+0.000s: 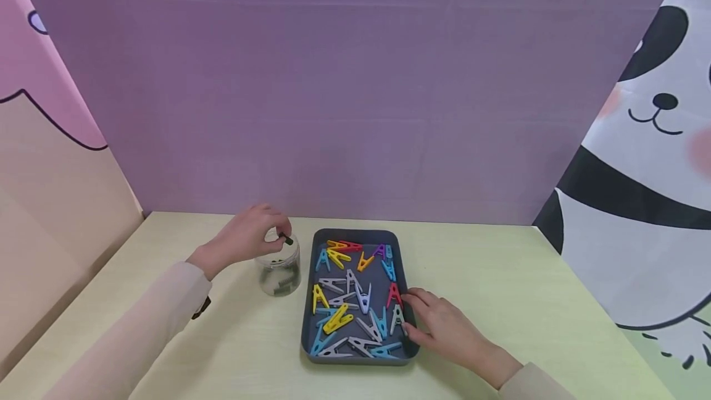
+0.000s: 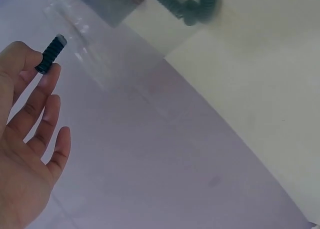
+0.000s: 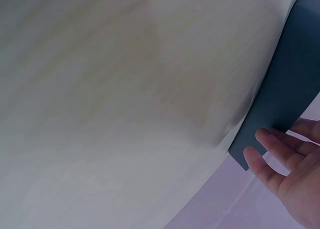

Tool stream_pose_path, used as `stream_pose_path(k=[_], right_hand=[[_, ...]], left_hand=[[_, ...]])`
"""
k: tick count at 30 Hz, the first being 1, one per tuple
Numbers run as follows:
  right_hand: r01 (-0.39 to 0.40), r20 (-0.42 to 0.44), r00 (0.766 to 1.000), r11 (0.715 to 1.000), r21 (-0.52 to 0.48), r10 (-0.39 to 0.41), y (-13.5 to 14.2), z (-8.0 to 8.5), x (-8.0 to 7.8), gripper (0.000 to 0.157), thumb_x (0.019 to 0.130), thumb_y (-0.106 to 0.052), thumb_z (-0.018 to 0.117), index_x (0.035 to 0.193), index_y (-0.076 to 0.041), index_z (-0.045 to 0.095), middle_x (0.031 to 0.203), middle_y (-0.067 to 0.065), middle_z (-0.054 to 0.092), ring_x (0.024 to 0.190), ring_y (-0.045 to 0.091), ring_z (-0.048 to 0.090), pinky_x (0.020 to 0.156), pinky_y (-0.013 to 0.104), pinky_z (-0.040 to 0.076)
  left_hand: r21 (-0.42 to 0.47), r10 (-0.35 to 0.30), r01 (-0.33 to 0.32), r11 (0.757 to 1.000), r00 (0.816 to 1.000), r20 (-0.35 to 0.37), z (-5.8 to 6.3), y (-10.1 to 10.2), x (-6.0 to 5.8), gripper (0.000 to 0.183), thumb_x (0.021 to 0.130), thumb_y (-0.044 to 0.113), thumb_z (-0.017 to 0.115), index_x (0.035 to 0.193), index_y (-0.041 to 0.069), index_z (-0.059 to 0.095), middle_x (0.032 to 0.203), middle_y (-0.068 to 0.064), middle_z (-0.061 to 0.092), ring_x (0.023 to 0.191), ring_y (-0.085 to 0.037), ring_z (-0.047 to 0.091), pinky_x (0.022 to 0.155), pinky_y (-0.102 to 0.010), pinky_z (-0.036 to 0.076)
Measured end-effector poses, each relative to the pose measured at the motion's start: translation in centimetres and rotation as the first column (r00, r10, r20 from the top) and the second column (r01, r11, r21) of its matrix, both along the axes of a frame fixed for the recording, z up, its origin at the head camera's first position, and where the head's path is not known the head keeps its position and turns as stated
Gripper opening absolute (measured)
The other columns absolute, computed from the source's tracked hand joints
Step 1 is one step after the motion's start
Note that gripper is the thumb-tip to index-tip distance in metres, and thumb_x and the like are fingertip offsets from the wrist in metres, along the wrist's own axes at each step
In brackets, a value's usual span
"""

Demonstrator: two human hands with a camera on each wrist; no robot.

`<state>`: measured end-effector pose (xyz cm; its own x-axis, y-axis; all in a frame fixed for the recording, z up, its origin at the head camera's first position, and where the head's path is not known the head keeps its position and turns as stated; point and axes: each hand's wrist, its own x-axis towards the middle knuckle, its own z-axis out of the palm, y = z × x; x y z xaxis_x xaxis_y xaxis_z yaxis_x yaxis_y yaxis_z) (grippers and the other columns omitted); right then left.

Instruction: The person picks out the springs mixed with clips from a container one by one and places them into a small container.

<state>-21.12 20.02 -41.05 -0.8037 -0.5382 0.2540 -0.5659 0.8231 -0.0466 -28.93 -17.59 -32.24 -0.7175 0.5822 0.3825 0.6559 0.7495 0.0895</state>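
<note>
My left hand (image 1: 252, 233) pinches a small dark coil spring (image 2: 51, 54) between thumb and fingertips, the other fingers spread loosely. It is over the mouth of a clear round jar (image 1: 297, 264), and more dark springs (image 1: 284, 286) lie at the jar's bottom. Right of the jar stands a dark grey tray (image 1: 410, 307) with many clothespins in yellow, blue, grey, red, orange and purple, among them a yellow clothespin (image 1: 336, 320). My right hand (image 1: 447, 329) rests at the tray's right side, its relaxed fingers against the outer wall and rim.
The pale wooden table (image 1: 489, 283) carries the jar and tray. A purple backdrop (image 1: 355, 91) rises behind its far edge. Cartoon-printed panels flank it, with a panda panel (image 1: 650, 233) at the right and a pink panel (image 1: 50, 91) at the left.
</note>
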Motion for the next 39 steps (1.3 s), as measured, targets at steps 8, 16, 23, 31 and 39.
stream_pose_path(k=[8, 16, 23, 31, 39], right_hand=[[-0.013, -0.019, 1.000, 1.000, -0.006, 0.012, 0.0, 0.1, 0.0, 0.045, 0.083, -0.036, 0.062, 0.116, -0.006, 0.057, 0.116, 0.008, 0.057, 0.100, 0.021, 0.059, 0.083, 0.037, 0.051], [0.000, 0.002, 1.000, 1.000, -0.005, 0.000, -0.1, 0.3, 0.0, 0.044, 0.083, -0.036, 0.062, 0.116, -0.006, 0.057, 0.117, 0.008, 0.057, 0.100, 0.020, 0.059, 0.083, 0.037, 0.050], [0.000, 0.003, 1.000, 1.000, 0.000, 0.000, -0.1, 0.3, 0.1, 0.044, 0.083, -0.036, 0.062, 0.116, -0.006, 0.057, 0.116, 0.007, 0.057, 0.099, 0.020, 0.059, 0.083, 0.036, 0.051], [0.012, 0.019, 1.000, 1.000, 0.000, -0.012, -0.1, 0.3, 0.2, 0.045, 0.083, -0.036, 0.061, 0.116, -0.006, 0.057, 0.117, 0.008, 0.057, 0.100, 0.020, 0.059, 0.083, 0.037, 0.051], [0.005, 0.004, 1.000, 1.000, -0.002, -0.005, -0.1, 0.2, 0.2, 0.045, 0.083, -0.036, 0.062, 0.116, -0.006, 0.057, 0.117, 0.008, 0.057, 0.099, 0.020, 0.059, 0.082, 0.036, 0.051]], left_hand=[[-0.045, 0.042, -0.041, 0.998, 0.999, 0.025, -1.2, -0.7, 0.1, 0.008, 0.077, 0.019, 0.067, 0.085, 0.022, 0.067, 0.078, 0.016, 0.062, 0.080, -0.011, 0.047, 0.081, -0.039, 0.038], [-0.045, 0.058, -0.055, 0.997, 0.996, 0.061, -2.0, -0.8, 0.1, 0.008, 0.077, 0.018, 0.067, 0.084, 0.023, 0.067, 0.075, 0.018, 0.061, 0.083, -0.011, 0.049, 0.080, -0.041, 0.036], [-0.025, 0.058, -0.056, 0.998, 0.994, 0.091, -2.2, -0.8, 0.0, 0.009, 0.077, 0.018, 0.068, 0.084, 0.022, 0.066, 0.075, 0.017, 0.061, 0.084, -0.012, 0.049, 0.080, -0.041, 0.034], [-0.031, 0.082, -0.080, 0.996, 0.991, 0.108, -2.2, -0.8, 0.0, 0.009, 0.078, 0.018, 0.068, 0.087, 0.020, 0.067, 0.074, 0.017, 0.061, 0.085, -0.013, 0.049, 0.081, -0.039, 0.034], [-0.034, 0.106, -0.103, 0.994, 0.989, 0.102, -2.4, -0.8, 0.2, 0.008, 0.078, 0.021, 0.068, 0.086, 0.021, 0.066, 0.077, 0.015, 0.062, 0.081, -0.012, 0.048, 0.079, -0.038, 0.036]])
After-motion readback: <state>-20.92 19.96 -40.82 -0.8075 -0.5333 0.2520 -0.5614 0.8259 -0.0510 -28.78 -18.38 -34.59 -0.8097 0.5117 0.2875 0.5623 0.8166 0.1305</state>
